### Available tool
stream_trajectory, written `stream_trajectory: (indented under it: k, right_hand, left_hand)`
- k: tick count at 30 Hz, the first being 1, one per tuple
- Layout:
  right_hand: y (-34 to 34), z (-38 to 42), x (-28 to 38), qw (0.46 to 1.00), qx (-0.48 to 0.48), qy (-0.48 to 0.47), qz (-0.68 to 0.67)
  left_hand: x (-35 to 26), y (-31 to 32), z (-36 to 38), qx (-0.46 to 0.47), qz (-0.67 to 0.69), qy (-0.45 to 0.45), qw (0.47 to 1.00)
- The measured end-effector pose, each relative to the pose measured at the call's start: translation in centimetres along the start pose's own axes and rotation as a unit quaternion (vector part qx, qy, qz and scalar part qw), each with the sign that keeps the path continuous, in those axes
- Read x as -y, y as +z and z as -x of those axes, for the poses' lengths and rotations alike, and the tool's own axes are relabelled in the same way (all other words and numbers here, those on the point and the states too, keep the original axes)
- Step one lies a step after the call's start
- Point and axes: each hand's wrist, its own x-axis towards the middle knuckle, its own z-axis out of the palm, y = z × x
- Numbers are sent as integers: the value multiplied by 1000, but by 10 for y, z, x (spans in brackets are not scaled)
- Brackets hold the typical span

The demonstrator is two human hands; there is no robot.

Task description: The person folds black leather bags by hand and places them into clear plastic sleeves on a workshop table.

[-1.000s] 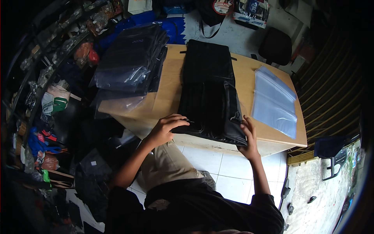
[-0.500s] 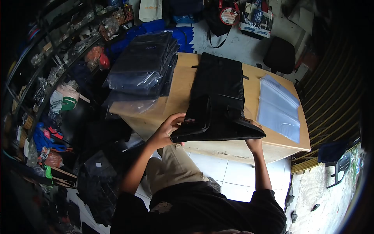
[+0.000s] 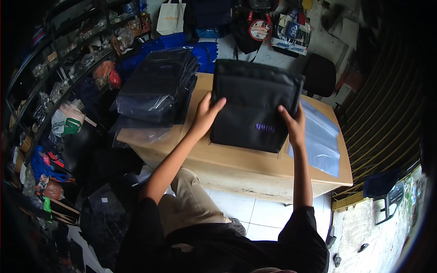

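Note:
A black fabric bag (image 3: 252, 107), folded into a squarish shape with a small purple logo near its lower edge, is held up over the wooden table (image 3: 200, 148). My left hand (image 3: 207, 113) grips its left side, thumb across the front. On the right side my right hand (image 3: 293, 123) holds it the same way. The fingers behind the bag are hidden. To the left lies a stack of dark bags in clear plastic (image 3: 150, 86). Clear plastic sleeves (image 3: 318, 136) lie on the table right of my right hand.
Shelves (image 3: 59, 77) crowded with wrapped goods line the left side. Behind the table are a black chair (image 3: 320, 75), a white tote bag (image 3: 171, 17) and blue fabric (image 3: 205, 54). A ribbed shutter (image 3: 373, 127) runs along the right. Dark bags (image 3: 104, 214) lie on the floor at left.
The black bag, earlier stretched out along the table with its near end in my hands, is now folded and raised with its logo showing. Both hands have moved up and farther over the table.

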Motion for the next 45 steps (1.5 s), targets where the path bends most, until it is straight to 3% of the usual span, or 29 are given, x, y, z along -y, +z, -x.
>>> stream_trajectory:
  k: [2,4,6,7,8,9,11,12,14,16,17,18,20,21,22,24,28,29,31,32,35,36,37,38,39,41,43,44,45]
  right_hand:
    - [-1,-60,-73,994,-56,37,85]
    - [-2,-91,-140,960,-40,164,223]
    - [-25,-113,-250,890,72,246,377]
    - [-20,-111,-245,891,70,243,376]
    - [-10,-95,-238,852,33,204,480]
    - [-3,-83,-237,800,-3,165,577]
    - [-3,-85,-250,791,-10,132,597]
    - [-3,-88,-258,780,-14,93,619]
    - [-2,-101,-247,809,27,153,567]
    - [-1,-109,-234,832,63,209,510]
    - [-4,-109,-231,895,82,288,332]
    - [-10,-109,-228,921,93,353,140]
    - [-19,-116,-221,911,62,396,93]
    - [-24,-117,-217,899,43,433,42]
    - [-34,-114,-205,899,36,434,41]
    - [-57,-107,-161,935,-1,345,-86]
    - [-151,-98,-79,950,-61,305,-34]
    - [-184,-97,-73,932,-64,355,-37]
    - [-237,-71,-58,958,-45,282,-29]
    - [-255,-54,-57,963,-64,263,-7]
    - [-382,-20,-163,925,-41,306,220]
    - [-364,-9,-148,925,-38,307,222]
    - [-324,1,-122,790,-121,346,492]
    - [-298,4,-105,579,-194,346,712]
    - [-302,7,-118,539,-170,201,800]
    - [-242,-8,-108,588,-104,5,802]
    - [-142,-22,-86,797,54,-71,598]
    - [-96,-24,-87,840,163,-116,505]
    - [-49,-18,-80,819,282,-120,484]
  left_hand:
    - [47,6,-62,-46,-67,-129,988]
    - [129,0,-106,-11,-80,-294,952]
    - [162,-2,-106,36,-189,-350,917]
    - [173,3,-103,-5,-311,-332,891]
    - [195,-2,-108,29,-365,-325,872]
    - [174,7,-106,63,-435,-322,839]
    - [151,26,-96,103,-502,-319,797]
    - [152,32,-89,43,-574,-274,771]
    - [154,34,-86,-14,-640,-226,734]
    - [151,24,-102,77,-496,-295,813]
    - [198,16,-110,16,-370,-294,881]
    - [186,11,-111,46,-165,-347,922]
    - [150,22,-106,-23,-155,-342,927]
    - [142,24,-110,6,-113,-327,938]
    - [152,26,-119,41,-53,-301,951]
    - [85,53,-113,141,5,-220,965]
    - [29,93,-103,202,-85,-183,958]
    - [39,97,-90,209,-167,-114,957]
    - [43,89,-44,182,-397,67,897]
    - [35,79,-24,208,-478,18,854]
    - [58,40,36,170,-553,6,815]
    - [62,30,58,151,-561,-8,814]
    - [68,19,84,128,-559,8,819]
    - [70,13,102,102,-557,26,824]
    - [66,13,111,96,-558,25,824]
    - [56,8,132,129,-601,28,788]
    - [54,15,143,130,-602,36,787]
    - [53,21,144,127,-599,54,789]
    - [52,25,146,145,-600,51,785]
